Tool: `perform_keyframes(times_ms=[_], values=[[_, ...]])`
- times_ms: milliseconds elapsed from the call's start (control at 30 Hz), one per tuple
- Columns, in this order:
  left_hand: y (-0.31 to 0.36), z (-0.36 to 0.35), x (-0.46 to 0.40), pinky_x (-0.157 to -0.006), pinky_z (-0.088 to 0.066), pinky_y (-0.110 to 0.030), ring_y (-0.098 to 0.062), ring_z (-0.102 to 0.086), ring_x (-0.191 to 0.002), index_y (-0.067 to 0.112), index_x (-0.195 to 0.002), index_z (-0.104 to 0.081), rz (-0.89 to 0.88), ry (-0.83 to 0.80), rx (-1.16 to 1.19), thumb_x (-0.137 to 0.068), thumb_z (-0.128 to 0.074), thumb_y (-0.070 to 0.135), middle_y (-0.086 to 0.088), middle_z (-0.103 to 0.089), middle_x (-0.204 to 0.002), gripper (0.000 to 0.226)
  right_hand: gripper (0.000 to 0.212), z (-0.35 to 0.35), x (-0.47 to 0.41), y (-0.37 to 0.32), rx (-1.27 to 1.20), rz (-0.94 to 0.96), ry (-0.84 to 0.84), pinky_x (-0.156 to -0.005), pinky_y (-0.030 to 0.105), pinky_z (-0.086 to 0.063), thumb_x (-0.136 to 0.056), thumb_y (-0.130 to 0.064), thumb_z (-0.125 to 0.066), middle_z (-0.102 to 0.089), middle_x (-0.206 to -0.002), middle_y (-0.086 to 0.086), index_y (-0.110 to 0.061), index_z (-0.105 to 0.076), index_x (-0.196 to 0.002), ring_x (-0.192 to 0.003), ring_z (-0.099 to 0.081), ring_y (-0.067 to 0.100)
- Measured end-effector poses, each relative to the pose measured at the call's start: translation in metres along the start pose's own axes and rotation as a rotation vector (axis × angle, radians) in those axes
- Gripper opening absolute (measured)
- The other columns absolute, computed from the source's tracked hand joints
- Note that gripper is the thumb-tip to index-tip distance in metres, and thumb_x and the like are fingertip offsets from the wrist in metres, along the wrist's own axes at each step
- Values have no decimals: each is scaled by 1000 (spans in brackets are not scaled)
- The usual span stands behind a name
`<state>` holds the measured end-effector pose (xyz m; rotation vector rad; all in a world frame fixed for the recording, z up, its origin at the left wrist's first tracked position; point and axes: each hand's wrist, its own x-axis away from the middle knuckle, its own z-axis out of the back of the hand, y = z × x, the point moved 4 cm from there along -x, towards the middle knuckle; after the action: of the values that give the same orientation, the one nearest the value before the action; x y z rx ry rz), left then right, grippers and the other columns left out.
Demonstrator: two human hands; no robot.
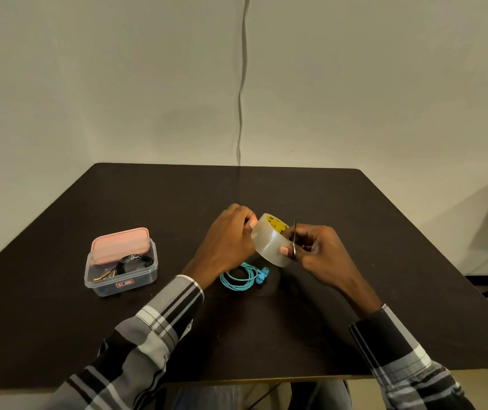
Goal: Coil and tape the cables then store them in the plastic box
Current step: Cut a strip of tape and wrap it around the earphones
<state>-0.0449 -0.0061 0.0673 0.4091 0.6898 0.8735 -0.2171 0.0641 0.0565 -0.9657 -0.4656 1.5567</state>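
Observation:
A roll of clear tape is held above the middle of the dark table. My left hand pinches the roll's left side, near the tape's edge. My right hand grips the roll's right side, thumb on its face, and also holds small scissors upright against the roll. Below the hands a coiled turquoise earphone cable lies on the table. The clear plastic box sits at the left with a coiled black cable inside.
The box's pink lid leans inside the box at its back. A gold-tipped plug lies at the box's bottom. A grey cord hangs down the wall behind the table. The table's front edge is near my sleeves.

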Motion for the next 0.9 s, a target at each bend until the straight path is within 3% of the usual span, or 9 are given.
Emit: perform_keyframes(times_ms=[100,233,400,633,900], values=[[-2,4,-2,-63,-42,-18,-8,-56,-76,18,-92,-60,50,11,159,-96,-54,20,6,-60,-87,7,12,3,-1,1,-45,-25,-13,-79,42,-60,-86,-13,-74,-75,-92,-4,-20,-74,-96,-87,-71,12],[-9,7,-1,-77,-60,-38,-15,-68,-89,17,-95,-67,101,15,353,-95,-59,19,1,-70,-94,8,12,5,1,-1,-108,-25,-49,-79,41,-60,-87,-10,-73,-76,-94,0,-20,-74,-94,-89,-71,15],[-6,10,1,-73,-58,-23,-14,-69,-85,13,-96,-69,93,-3,346,-85,-73,14,1,-71,-92,11,13,5,3,-2,-114,-34,-58,-80,41,-60,-87,-11,-72,-75,-95,0,-22,-73,-94,-89,-71,13],[-3,11,0,-69,-57,-26,-18,-68,-76,18,-86,-69,111,39,309,-83,-74,12,2,-71,-82,8,10,5,5,0,-148,-40,-74,-81,45,-60,-87,-11,-72,-75,-94,2,-20,-73,-93,-89,-72,17],[1,12,-6,-77,-60,-37,-17,-68,-78,25,-86,-63,96,-107,247,-86,-71,10,4,-67,-85,17,10,7,4,4,-134,-78,-62,-81,51,-58,-86,-9,-72,-76,-91,4,-18,-74,-89,-86,-72,20]])
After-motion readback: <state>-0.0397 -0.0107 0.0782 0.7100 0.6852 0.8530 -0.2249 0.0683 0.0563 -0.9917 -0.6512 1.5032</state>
